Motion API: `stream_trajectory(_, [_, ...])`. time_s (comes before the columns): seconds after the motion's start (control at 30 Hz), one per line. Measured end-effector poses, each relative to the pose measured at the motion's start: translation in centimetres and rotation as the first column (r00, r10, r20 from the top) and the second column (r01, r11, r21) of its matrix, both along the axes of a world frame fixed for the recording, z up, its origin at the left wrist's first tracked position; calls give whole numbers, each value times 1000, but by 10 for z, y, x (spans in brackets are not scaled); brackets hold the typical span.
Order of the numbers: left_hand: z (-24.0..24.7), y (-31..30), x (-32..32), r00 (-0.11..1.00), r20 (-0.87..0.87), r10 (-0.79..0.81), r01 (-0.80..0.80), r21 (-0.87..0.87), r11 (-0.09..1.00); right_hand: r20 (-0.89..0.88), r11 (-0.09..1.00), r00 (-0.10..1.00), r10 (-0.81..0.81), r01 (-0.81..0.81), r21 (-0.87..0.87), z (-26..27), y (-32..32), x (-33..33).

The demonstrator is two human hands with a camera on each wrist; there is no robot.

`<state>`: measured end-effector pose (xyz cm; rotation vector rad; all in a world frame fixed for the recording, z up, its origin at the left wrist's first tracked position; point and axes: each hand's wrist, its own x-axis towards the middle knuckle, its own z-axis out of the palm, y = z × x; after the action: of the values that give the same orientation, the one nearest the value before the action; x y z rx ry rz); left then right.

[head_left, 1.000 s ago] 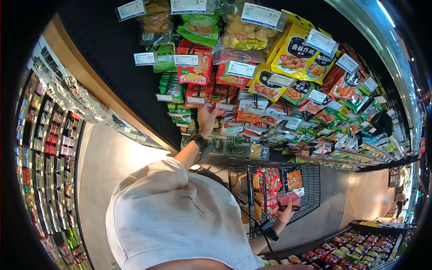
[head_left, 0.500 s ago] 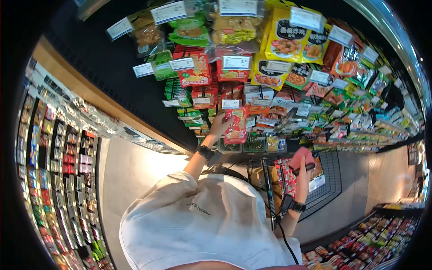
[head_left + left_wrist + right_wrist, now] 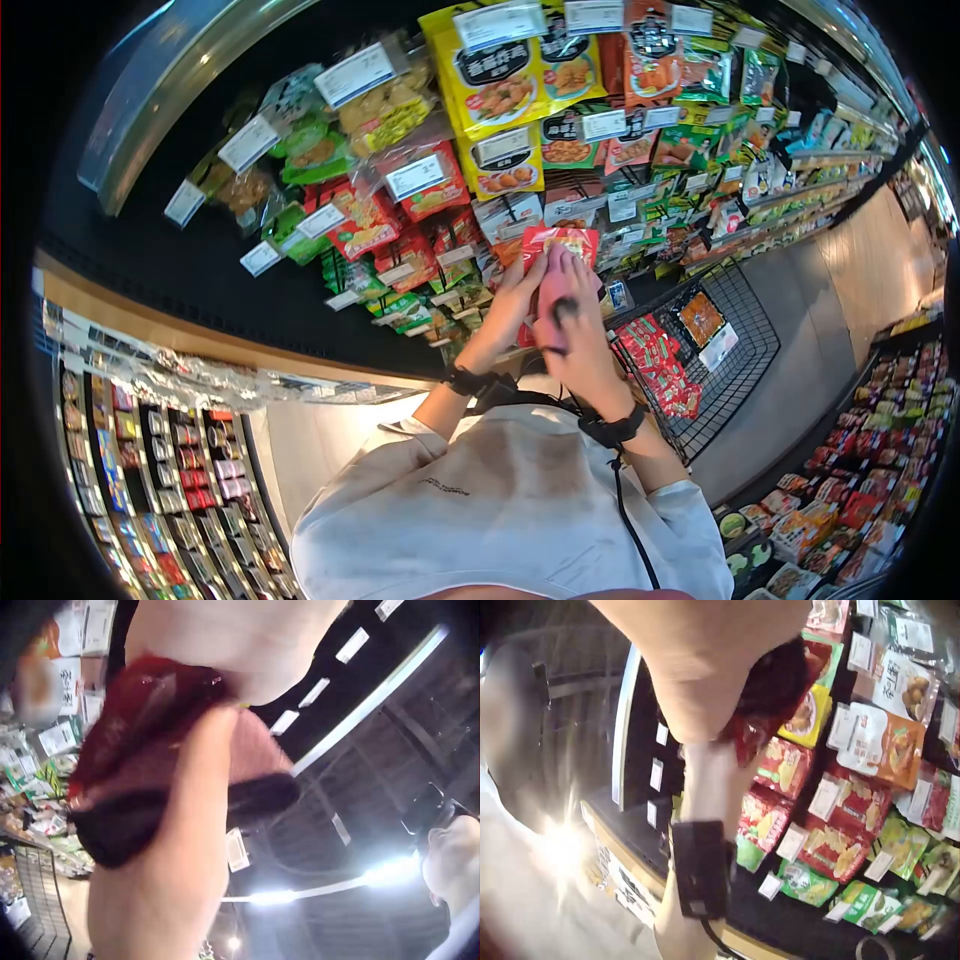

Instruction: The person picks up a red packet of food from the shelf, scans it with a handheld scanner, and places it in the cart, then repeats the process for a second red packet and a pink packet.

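In the head view a red food packet stands upright in front of the shelf rack. My left hand grips its left edge. My right hand lies over its front and holds a flat pink object with a dark part; its kind does not show. The left wrist view has the glossy red packet by my left hand, with the pink object and its black bar close against it. In the right wrist view, my right hand partly hides the packet.
Hanging yellow packets and many others with price tags fill the rack ahead. A black wire shopping cart stands to the right, holding red packets and a tray of food. A chilled display lies at lower right.
My left hand has drawn the red packet away from the rack. My right hand has moved from over the cart to the packet, carrying the pink object. The head view has turned right.
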<state>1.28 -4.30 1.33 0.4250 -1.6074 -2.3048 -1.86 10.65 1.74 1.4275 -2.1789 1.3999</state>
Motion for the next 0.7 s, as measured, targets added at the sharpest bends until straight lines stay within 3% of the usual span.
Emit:
stream_trajectory(0.03, [7,8,-3,1000,23,-2,1,14,1000,-164,1000,986,-30,28,-14,3,-4,4])
stream_trajectory(0.07, [14,16,-6,999,16,34,-33,-30,999,-121,999,992,-45,41,-34,6,-2,2])
stream_trajectory(0.17, [20,29,-9,980,-15,-197,197,183,963,-66,989,988,-140,136,-58,13,7,-16])
stream_trajectory(0.2, [18,36,-12,969,-70,-238,246,150,958,-95,977,973,-210,206,-50,16,10,-25])
stream_trajectory(0.27, [8,55,-20,975,-75,-210,223,260,939,-84,949,946,-313,308,-65,25,15,-29])
stream_trajectory(0.3, [8,60,-23,977,-70,-200,212,277,937,-105,958,953,-286,281,-58,27,18,-25])
stream_trajectory(0.4, [43,67,-17,959,-122,-256,279,564,777,-168,971,957,-237,234,-36,33,24,-12])
stream_trajectory(0.47, [22,68,-25,963,-12,-270,260,312,914,-128,953,946,-299,288,-97,28,36,-22])
stream_trajectory(0.53, [10,75,-27,963,67,-261,250,138,958,-109,892,891,-441,423,-158,18,45,-39])
stream_trajectory(0.57, [5,78,-28,969,25,-247,239,170,956,72,843,854,-515,519,-142,14,46,-39])
stream_trajectory(0.6, [8,80,-31,973,-18,-229,228,198,953,297,850,853,-428,492,-188,12,45,-34])
stream_trajectory(0.67, [29,82,-40,990,-93,-105,125,237,963,208,886,899,-385,423,-188,12,47,-22])
stream_trajectory(0.7, [25,77,-53,990,-134,-42,75,256,964,-107,914,910,-401,390,-115,14,49,-14])
